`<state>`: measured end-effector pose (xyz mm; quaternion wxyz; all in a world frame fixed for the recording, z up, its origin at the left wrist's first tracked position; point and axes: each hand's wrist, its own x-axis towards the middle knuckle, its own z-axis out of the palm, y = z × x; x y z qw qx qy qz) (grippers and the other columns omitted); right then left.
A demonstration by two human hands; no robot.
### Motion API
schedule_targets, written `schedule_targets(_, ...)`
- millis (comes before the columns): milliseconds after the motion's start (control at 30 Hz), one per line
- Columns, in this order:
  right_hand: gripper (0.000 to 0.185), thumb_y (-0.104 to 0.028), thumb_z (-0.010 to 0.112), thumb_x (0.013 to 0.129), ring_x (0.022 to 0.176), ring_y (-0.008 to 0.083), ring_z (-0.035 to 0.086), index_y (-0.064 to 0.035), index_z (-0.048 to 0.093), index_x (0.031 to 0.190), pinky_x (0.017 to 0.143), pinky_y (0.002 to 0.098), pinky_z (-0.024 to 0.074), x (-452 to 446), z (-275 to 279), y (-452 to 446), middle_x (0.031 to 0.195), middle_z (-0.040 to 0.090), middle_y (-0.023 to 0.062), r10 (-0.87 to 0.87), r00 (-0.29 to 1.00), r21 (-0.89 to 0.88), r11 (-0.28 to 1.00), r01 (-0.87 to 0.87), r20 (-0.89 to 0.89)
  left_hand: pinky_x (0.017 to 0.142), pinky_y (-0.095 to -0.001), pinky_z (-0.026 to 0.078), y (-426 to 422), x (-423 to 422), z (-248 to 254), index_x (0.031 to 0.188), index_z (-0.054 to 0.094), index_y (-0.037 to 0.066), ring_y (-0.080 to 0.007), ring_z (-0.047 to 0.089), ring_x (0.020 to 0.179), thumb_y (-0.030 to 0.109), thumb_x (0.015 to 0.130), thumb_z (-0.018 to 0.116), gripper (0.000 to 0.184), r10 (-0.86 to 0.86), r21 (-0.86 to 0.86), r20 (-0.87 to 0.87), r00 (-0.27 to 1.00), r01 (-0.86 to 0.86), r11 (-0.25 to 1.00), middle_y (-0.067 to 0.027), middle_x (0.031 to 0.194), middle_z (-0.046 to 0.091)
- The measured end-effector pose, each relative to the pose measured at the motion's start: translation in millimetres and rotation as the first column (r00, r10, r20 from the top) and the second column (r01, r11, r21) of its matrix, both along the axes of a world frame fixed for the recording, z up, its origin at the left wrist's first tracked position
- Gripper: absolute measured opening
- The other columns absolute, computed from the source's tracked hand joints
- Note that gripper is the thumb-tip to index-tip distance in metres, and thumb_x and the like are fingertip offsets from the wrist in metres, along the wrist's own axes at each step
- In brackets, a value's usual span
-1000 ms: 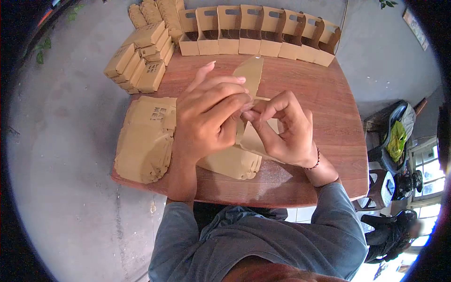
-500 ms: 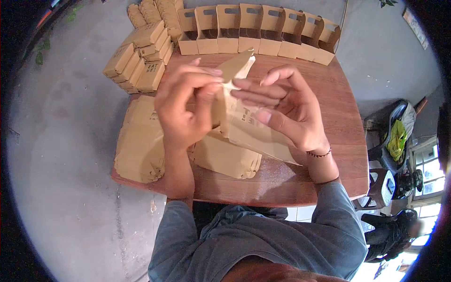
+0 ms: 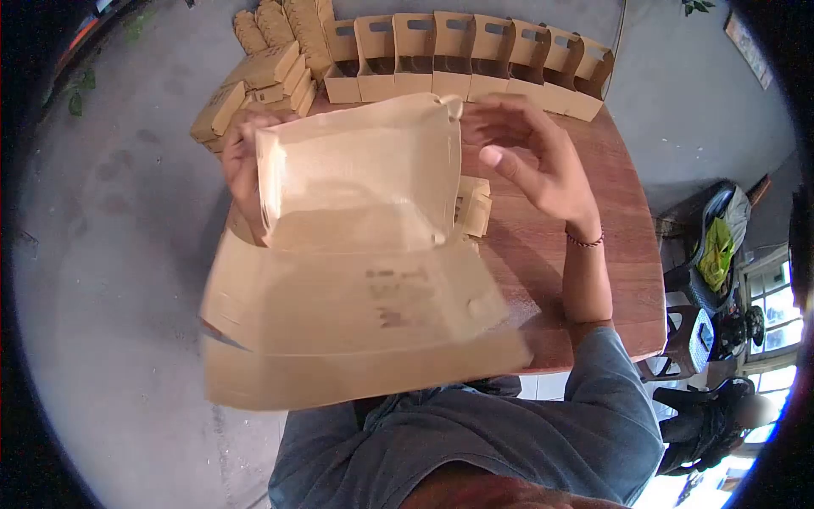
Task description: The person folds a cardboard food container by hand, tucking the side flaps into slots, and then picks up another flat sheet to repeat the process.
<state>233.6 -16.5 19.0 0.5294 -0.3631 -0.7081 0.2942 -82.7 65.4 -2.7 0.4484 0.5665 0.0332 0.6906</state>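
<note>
A partly folded brown cardboard box (image 3: 356,178) is held up over the table. Its tray part has raised walls, while the wide lid flap (image 3: 297,305) hangs down towards me with dark printed letters. My left hand (image 3: 248,157) grips the tray's left wall, fingers partly hidden behind it. Beside the tray's upper right corner is my right hand (image 3: 543,165), thumb and fingers apart. Its fingertips are blurred close to the corner; I cannot tell whether they touch it. Another flat piece of cardboard (image 3: 476,206) shows on the table behind the box.
A row of upright cardboard carriers with handle holes (image 3: 414,55) lines the back of the wooden table (image 3: 593,280). Closed boxes (image 3: 263,72) are stacked at the back left. To the right stand a chair with bags (image 3: 716,254) and a stool (image 3: 691,339). Another person (image 3: 704,424) is at lower right.
The cardboard has turned and opened out, its tray walls now standing and its lid flap swung towards me. My left hand has shifted left, and my right hand has moved slightly right.
</note>
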Motion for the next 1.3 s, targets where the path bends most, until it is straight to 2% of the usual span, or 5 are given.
schedule_targets(267, 0.049, -0.005, 0.076, 0.081, 0.114, 0.022, 0.064, -0.0028, 0.061, 0.128, 0.094, 0.0341, 0.054, -7, -1, -6, 0.128, 0.063, 0.0133, 0.098, 0.985, 0.166, 0.979, -0.122, 0.141, 0.081, -0.0325, 0.054, 72, -7, -52, 0.114, 0.06, 0.001, -0.0181, 0.065, 0.094, 0.019, 0.101, 0.05, 0.024, -0.652, -0.312, -0.007, 0.759, 0.617, 0.722, -0.0118, 0.105, 0.066)
schedule_targets(800, 0.016, -0.01, 0.074, 0.086, 0.072, 0.0082, 0.068, 0.0014, 0.075, 0.097, 0.06, 0.0224, 0.0545, -7, 7, -10, 0.082, 0.074, 0.0086, -0.368, 0.924, -0.004, 0.929, 0.369, -0.105, 0.088, -0.0385, 0.054, 75, 51, -66, 0.118, 0.059, 0.004, -0.0226, 0.065, 0.099, 0.024, 0.099, 0.057, 0.028, -0.26, -0.657, -0.031, 0.965, 0.176, 0.733, -0.0124, 0.102, 0.068)
schedule_targets(967, 0.017, -0.01, 0.074, 0.086, 0.067, 0.0081, 0.065, 0.0041, 0.074, 0.096, 0.058, 0.0215, 0.0528, 9, 15, -8, 0.076, 0.072, 0.0066, -0.456, 0.872, 0.003, 0.886, 0.464, -0.178, 0.095, -0.0388, 0.051, 62, 44, -56, 0.139, 0.044, 0.006, -0.0215, 0.058, 0.116, 0.025, 0.098, 0.058, 0.048, -0.021, -0.557, -0.007, 1.0, 0.013, 0.83, -0.0124, 0.133, 0.055)
schedule_targets(1100, 0.016, -0.009, 0.073, 0.086, 0.066, 0.0089, 0.066, 0.0041, 0.074, 0.096, 0.056, 0.0217, 0.051, 15, 20, -11, 0.076, 0.071, 0.0061, -0.526, 0.828, 0.008, 0.843, 0.537, -0.195, 0.091, -0.0472, 0.056, 69, 16, -49, 0.131, 0.044, 0.002, -0.021, 0.058, 0.104, 0.001, 0.092, 0.05, 0.039, 0.287, -0.552, -0.092, 0.954, -0.288, 0.782, -0.0091, 0.116, 0.053)
schedule_targets(1300, 0.015, -0.01, 0.075, 0.083, 0.063, 0.009, 0.067, 0.0006, 0.074, 0.094, 0.059, 0.0233, 0.0525, 10, 4, -1, 0.074, 0.073, 0.009, -0.677, 0.735, 0.252, 0.709, 0.659, -0.018, 0.087, -0.0365, 0.054, -27, 40, 22, 0.117, 0.056, 0.002, -0.02, 0.059, 0.103, 0.007, 0.093, 0.06, 0.025, 0.718, -0.18, -0.083, 0.691, -0.719, 0.671, -0.01, 0.112, 0.059)
